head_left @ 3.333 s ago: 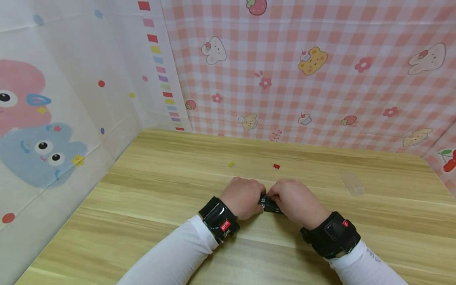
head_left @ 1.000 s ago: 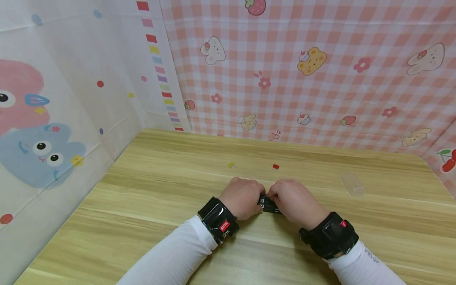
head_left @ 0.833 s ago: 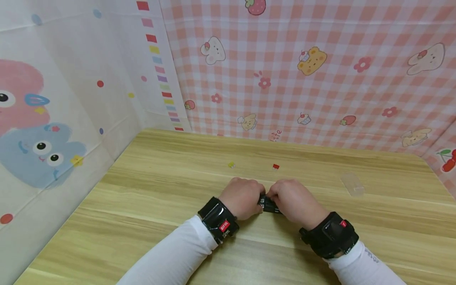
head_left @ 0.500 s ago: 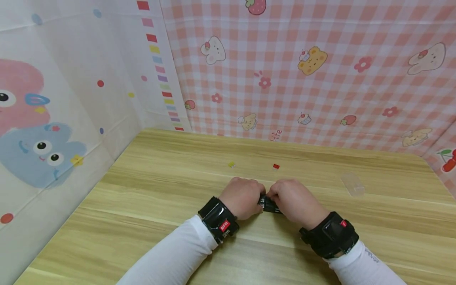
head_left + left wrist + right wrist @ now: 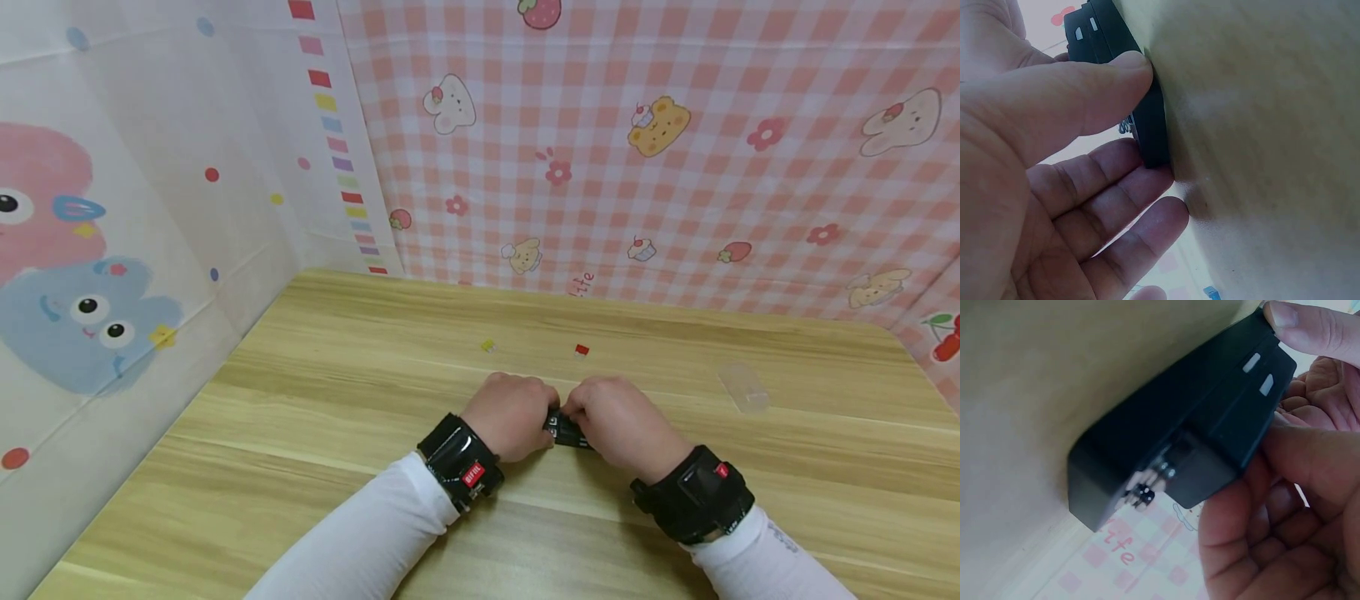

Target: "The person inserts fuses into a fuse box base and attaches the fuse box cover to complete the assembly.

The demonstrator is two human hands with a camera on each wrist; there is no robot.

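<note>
1. Black box first: it sits between my hands around the middle of the table. Looks like it's resting on the wood, though my hands cover a lot of it from above.

2. My left hand has 1 end, thumb on the near side and fingers bent round the far side. The outer fingers are only loosely curled and poke out past the end, so it's a light hold.

3. My right hand is mostly closed up, pinching the raised block on top between thumb and finger. Can't tell if that block is a lid or fixed.

4. Handling, my guess: small, light, stiff plastic. It won't squash, but those smooth faces could slide under dry fingertips.

5. Best grip imo: long sides of the base with the left, edges of the block with the right. I'd keep fingers off the metal bits at the end; they look like the delicate part, and plastic edges might crack if forced.

6. Also on the table, beyond my hands: a tiny yellow piece and red piece, plus a clear plastic piece over to the right. I'm touching none of those.
</note>
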